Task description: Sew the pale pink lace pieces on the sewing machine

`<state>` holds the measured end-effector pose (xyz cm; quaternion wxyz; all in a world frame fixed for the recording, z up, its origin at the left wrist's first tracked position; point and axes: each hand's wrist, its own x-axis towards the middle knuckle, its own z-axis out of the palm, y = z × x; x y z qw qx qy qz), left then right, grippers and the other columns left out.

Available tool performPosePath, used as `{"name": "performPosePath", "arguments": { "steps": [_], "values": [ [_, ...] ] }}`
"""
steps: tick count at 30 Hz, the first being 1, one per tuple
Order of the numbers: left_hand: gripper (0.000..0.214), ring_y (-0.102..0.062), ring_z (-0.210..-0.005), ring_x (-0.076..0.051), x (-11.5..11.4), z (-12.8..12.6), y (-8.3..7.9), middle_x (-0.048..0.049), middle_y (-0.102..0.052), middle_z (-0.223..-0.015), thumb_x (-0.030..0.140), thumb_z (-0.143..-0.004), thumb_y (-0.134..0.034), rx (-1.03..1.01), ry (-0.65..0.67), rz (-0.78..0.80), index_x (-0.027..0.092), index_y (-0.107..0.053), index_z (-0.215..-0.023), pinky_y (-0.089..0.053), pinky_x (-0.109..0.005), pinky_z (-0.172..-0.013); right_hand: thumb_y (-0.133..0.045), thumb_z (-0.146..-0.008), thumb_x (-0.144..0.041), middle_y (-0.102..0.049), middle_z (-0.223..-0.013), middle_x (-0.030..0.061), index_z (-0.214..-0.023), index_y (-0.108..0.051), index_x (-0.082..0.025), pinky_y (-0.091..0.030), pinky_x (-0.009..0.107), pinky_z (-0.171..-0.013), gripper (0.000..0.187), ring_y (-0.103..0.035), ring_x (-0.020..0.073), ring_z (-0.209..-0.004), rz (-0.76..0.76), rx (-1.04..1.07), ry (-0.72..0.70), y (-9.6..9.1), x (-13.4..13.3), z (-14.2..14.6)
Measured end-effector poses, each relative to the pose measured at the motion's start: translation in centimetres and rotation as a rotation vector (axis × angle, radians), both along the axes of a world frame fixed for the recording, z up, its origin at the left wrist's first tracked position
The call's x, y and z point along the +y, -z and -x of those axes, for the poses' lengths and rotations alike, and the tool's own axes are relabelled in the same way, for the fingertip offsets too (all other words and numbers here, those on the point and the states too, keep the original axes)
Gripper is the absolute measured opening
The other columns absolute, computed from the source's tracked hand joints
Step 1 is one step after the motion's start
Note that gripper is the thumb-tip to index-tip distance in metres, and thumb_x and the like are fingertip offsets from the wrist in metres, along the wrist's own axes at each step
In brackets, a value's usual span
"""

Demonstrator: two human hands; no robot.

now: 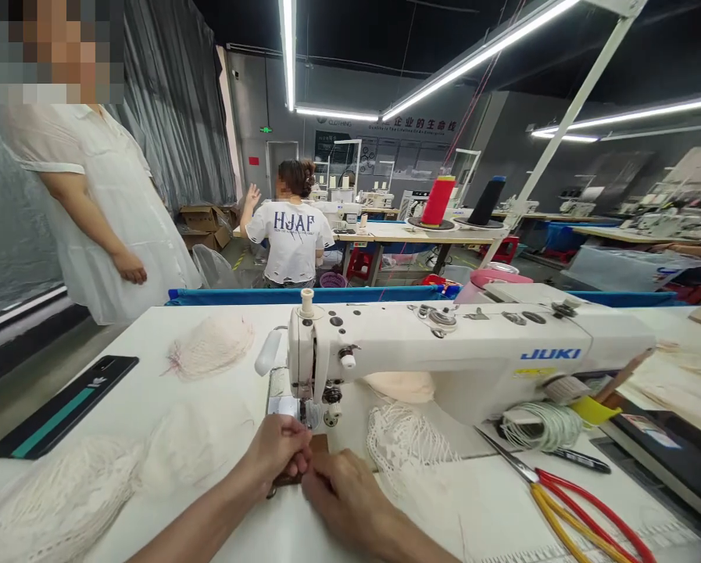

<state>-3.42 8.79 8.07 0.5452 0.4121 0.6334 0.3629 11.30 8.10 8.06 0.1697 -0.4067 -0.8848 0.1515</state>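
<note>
In front of the left end of the sewing machine (397, 336), the left hand (277, 450) is making a narrow pinch, its content unclear, the brown piece (320, 444) is lying between, and the right hand (350, 493) is covering its own grip, so guiding the piece flat is probably helping.

Small brown piece (320, 444), partly hidden

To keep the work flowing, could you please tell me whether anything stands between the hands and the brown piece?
Nothing visible does: the left hand and right hand are at the brown piece, by the sewing machine; the scissors lie off to the right.
</note>
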Motion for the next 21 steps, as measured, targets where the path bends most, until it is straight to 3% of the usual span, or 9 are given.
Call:
{"name": "performPosePath", "arguments": {
  "steps": [4, 6, 8, 12, 21],
  "values": [
    [0.02, -0.046, -0.034, -0.007, -0.1, -0.5, -0.1, 0.0027, -0.056, -0.043, 0.03, -0.068, -0.06, 0.071, -0.025, -0.025, 0.016, -0.05, -0.059, -0.03, -0.017, -0.034, -0.044, -0.087, -0.014, -0.067, -0.076, 0.0035, -0.104, -0.057, -0.017, -0.028, 0.023, -0.05, 0.022, -0.059, 0.0148, -0.059, -0.135, 0.039, -0.074, -0.1, 2.4, -0.5],
    [0.021, -0.048, -0.033, -0.008, -0.2, -0.5, -0.3, 0.0029, -0.055, -0.042, 0.03, -0.07, -0.058, 0.102, -0.01, -0.02, 0.016, -0.049, -0.057, -0.03, -0.017, -0.033, -0.048, -0.085, -0.014, -0.067, -0.08, 0.0034, -0.113, -0.054, -0.019, -0.028, 0.023, -0.049, 0.029, -0.059, 0.0147, -0.06, -0.242, 0.033, -0.137, 0.2, 3.4, -0.5],
    [0.021, -0.048, -0.032, -0.008, -0.2, -0.4, -0.3, 0.0036, -0.054, -0.042, 0.03, -0.072, -0.055, 0.133, 0.01, -0.018, 0.017, -0.049, -0.057, -0.029, -0.017, -0.033, -0.049, -0.086, -0.016, -0.066, -0.08, 0.0021, -0.111, -0.056, -0.022, -0.029, 0.022, -0.048, 0.027, -0.059, 0.0142, -0.061, -0.32, 0.019, -0.161, 0.7, 3.9, -0.5],
    [0.018, -0.046, -0.031, -0.008, 0.0, 0.2, -0.3, 0.0056, -0.053, -0.042, 0.028, -0.074, -0.051, 0.223, 0.051, -0.026, 0.018, -0.047, -0.06, -0.027, -0.017, -0.032, -0.048, -0.089, -0.021, -0.063, -0.075, 0.0008, -0.11, -0.056, -0.025, -0.031, 0.022, -0.049, 0.023, -0.059, 0.0149, -0.063, -0.335, -0.016, -0.124, 1.5, 3.7, -0.5],
    [0.027, -0.049, -0.038, -0.01, 2.9, 2.9, -0.2, 0.0075, -0.047, -0.043, 0.026, -0.082, -0.054, 0.583, 0.123, -0.175, 0.018, -0.048, -0.057, -0.039, -0.023, -0.046, -0.055, -0.085, -0.013, -0.059, -0.073, 0.003, -0.113, -0.053, -0.019, -0.034, 0.024, -0.047, 0.029, -0.058, 0.0176, -0.064, -0.394, -0.081, -0.099, 2.2, 3.5, 0.3]
  ]
}}
